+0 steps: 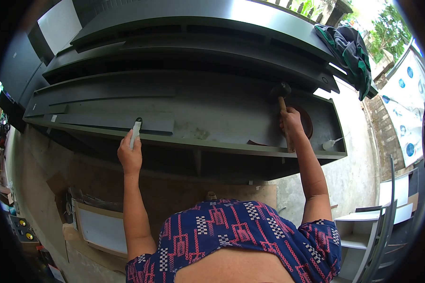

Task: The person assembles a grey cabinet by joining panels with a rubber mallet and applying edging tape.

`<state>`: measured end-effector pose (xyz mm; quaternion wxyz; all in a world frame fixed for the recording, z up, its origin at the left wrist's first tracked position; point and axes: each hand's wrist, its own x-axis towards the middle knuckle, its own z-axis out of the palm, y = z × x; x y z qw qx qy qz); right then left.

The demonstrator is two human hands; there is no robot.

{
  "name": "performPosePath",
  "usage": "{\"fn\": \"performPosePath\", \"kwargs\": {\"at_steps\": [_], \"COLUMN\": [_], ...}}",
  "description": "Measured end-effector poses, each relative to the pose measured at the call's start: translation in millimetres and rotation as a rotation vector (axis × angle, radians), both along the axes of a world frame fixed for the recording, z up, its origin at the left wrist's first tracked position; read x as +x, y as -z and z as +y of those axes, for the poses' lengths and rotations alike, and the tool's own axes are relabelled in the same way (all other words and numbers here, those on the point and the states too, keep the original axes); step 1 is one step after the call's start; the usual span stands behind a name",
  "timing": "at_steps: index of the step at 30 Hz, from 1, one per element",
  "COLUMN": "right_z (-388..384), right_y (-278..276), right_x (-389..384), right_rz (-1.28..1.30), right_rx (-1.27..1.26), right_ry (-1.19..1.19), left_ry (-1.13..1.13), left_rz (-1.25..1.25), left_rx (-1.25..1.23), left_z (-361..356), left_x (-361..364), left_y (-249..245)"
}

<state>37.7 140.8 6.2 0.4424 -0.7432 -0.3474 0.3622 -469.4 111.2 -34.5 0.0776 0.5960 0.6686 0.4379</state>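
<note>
A person in a navy blue shirt with pink and white patterns (241, 221) leans over a long, shallow, dark grey cabinet-like box (231, 148) that crosses the middle of the frame.

Left of centre, the left hand (130, 152) is closed around a slim, pale handheld tool with a dark rounded end (136, 130), pointed upward at the box's near edge. Right of centre, the right hand (292, 121) grips a hammer with a wooden handle and a dark, blocky head (282, 102); the head is uppermost. Whether the hammer touches the box cannot be told.

Just beside the right hand, partly behind the forearm, is a brown coiled strip (308, 123). Farther right, in the box's corner, lies a small white bottle with a thin nozzle (328, 145). Flat, dark grey strips of board (113, 123) lie in the box's left half.

Across the top of the frame stands another long, dark grey unit (174, 24), with a crumpled grey and green cloth (347, 47) draped over its end at upper right. A pale concrete floor (288, 191) shows at lower right.
</note>
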Motion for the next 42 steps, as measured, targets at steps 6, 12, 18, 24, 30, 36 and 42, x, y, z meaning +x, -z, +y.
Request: {"fn": "performPosePath", "kwargs": {"at_steps": [6,12,18,24,30,36,42], "right_z": [4,3,4,7,5,4,2], "right_y": [-1,-5,0,12,9,-10,4], "right_x": [3,-1,3,10,4,0,16], "right_rz": [-0.058,-0.061,-0.062,-0.13,-0.18,-0.178,-0.143], "right_rx": [-0.057,-0.047,-0.022,-0.007,0.034,-0.063,0.014], "right_ry": [-0.046,-0.045,-0.063,-0.133,-0.169,-0.173,-0.165], "left_ry": [-0.002,-0.009,0.006,-0.022,-0.049,-0.04,0.05], "left_rz": [0.006,0.018,0.025,0.09,0.066,0.039,-0.066], "left_rx": [0.006,0.013,0.031,0.094,0.096,0.093,0.125], "left_z": [-1,1,0,0,1,1,-4], "left_x": [2,1,2,4,8,12,10], "left_y": [-1,3,1,3,4,4,-10]}}
